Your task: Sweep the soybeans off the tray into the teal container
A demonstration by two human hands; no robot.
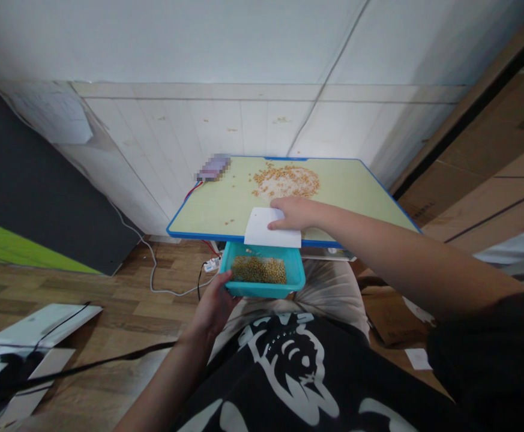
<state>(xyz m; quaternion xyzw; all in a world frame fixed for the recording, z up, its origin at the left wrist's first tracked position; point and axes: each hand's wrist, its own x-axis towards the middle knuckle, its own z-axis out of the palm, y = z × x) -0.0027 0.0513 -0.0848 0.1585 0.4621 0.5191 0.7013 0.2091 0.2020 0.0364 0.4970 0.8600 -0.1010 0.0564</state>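
My left hand (219, 300) grips the left side of a turquoise plastic tray (295, 277), held over my lap just below the table's front edge. Small round yellow-green beans (259, 270) lie in the tray's bottom. In my right hand (293, 213) is a white card (262, 228), pinched near its right side, its lower edge reaching over the table edge above the tray. Beyond that hand, a pile of orange-yellow kernels mixed with pale grains (289, 180) spreads over the table top.
The light yellow table (356, 192) has a blue rim and stands against a white wall. A blurred-out purple object (214, 168) lies at its back left corner with a red cord. Cardboard boxes (482, 156) lean at right; a white cable (153, 270) crosses the floor.
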